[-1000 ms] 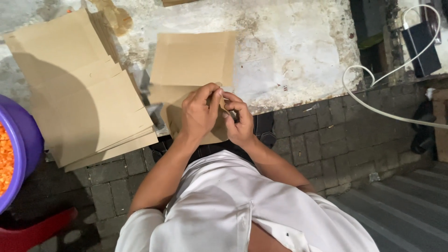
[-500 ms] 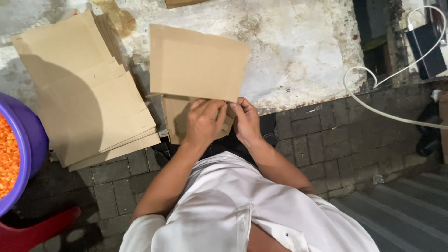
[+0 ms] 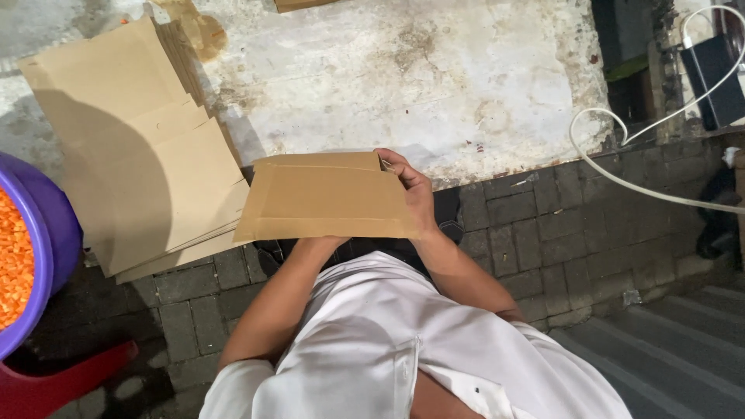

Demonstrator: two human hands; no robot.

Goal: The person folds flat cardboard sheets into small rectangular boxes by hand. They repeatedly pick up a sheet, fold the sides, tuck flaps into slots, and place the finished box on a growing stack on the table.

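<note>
I hold a flat brown cardboard piece [image 3: 322,198] level in front of my chest, over the edge of a stained concrete slab [image 3: 434,77]. My right hand [image 3: 411,190] grips its right edge, fingers curled over the top corner. My left hand is hidden beneath the cardboard; only its forearm [image 3: 279,302] shows, running up under the sheet. A stack of similar flat cardboard sheets [image 3: 132,147] lies on the slab to my left.
A purple tub [image 3: 31,248] of orange grains stands at the far left above a red stool [image 3: 62,380]. A white cable [image 3: 644,155] loops at the right near a dark box [image 3: 718,77]. Grey paving bricks [image 3: 605,225] cover the ground.
The cardboard piece has swung from standing up on the slab to lying flat and wide in front of me. My left hand has gone under it; my right hand slid to its right edge.
</note>
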